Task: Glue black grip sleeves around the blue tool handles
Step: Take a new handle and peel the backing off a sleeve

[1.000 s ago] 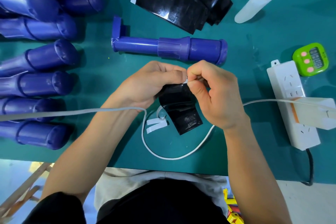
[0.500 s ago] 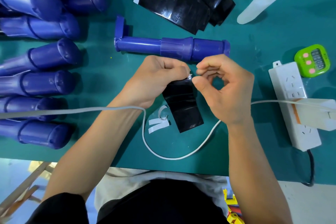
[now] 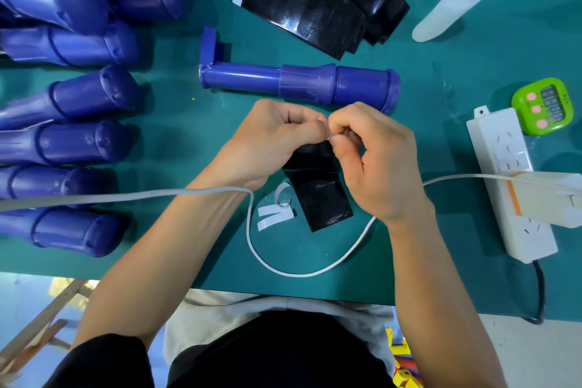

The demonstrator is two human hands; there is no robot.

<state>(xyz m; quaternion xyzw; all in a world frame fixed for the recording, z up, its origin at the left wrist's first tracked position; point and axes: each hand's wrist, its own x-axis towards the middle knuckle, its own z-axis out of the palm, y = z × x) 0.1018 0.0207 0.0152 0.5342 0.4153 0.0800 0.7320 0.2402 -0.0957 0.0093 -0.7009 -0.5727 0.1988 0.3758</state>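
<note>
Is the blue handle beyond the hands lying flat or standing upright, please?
Lying flat: the blue handle rests lengthwise on the green table.

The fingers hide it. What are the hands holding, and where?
The left hand and right hand both pinch the black grip sleeve at its top edge, where a small white strip shows between the fingertips.

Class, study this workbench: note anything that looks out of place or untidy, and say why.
A white cable drapes over the left forearm and loops round the black sleeve that the left hand and right hand pinch; it could snag. Peeled white strips lie loose beside the sleeve.
</note>
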